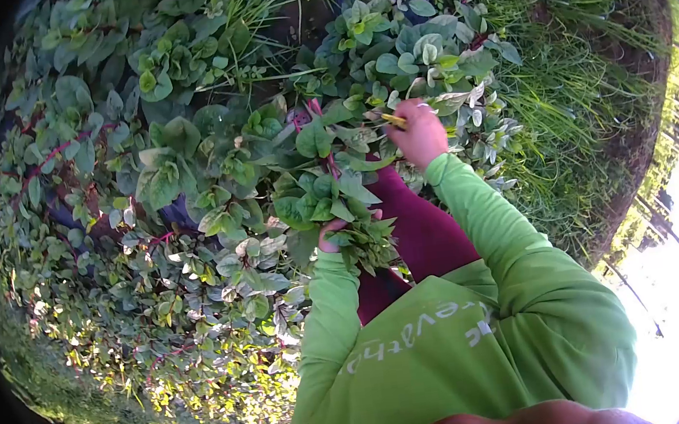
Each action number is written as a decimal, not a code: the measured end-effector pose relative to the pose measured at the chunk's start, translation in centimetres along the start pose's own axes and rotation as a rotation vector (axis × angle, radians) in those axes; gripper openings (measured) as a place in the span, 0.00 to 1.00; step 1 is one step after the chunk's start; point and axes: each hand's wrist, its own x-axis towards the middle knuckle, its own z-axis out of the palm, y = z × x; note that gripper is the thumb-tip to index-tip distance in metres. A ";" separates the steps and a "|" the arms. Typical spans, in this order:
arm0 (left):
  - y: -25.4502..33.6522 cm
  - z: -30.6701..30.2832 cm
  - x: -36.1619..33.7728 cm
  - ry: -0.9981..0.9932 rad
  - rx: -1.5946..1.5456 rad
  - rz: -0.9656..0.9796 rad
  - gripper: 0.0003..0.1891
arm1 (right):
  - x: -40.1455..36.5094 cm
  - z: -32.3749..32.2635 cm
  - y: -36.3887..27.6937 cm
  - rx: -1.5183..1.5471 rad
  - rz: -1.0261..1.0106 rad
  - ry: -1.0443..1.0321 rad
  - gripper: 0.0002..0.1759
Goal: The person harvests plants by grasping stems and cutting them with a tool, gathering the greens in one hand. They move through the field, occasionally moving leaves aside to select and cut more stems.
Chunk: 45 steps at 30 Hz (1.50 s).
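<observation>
My left hand (332, 234) is closed around a bunch of cut leafy greens (369, 242), mostly hidden behind the leaves. Broad green leaves (318, 202) and a reddish-pink stem (331, 166) stand just above that bunch. To the upper right, my right hand (419, 133) grips a small yellow-handled tool (394, 120). Its thin end points left into the foliage, and I cannot make out whether it is a knife or snips. Pale-edged leaves (356, 137) lie close to the tool's tip.
Dense leafy plants (85, 156) with reddish stems spread across the left and top. Dark ground-cover sheeting (178, 212) shows between them. Tall grass (559, 98) grows along the right side. My leg in maroon trousers (419, 220) stands among the plants.
</observation>
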 end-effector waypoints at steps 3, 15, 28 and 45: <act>2.7 3.3 1.3 -0.037 0.119 -0.031 0.22 | -1.2 -0.7 8.9 -0.135 0.287 0.114 0.21; 5.7 10.9 11.1 0.325 0.421 -0.179 0.20 | -3.3 4.4 1.6 0.467 0.303 -0.116 0.11; 12.3 6.8 12.6 0.064 0.384 -0.244 0.20 | 11.0 7.3 9.0 0.159 0.415 -0.110 0.19; 11.0 8.2 7.6 0.074 0.272 -0.183 0.17 | 9.3 14.3 13.7 0.450 0.647 -0.237 0.20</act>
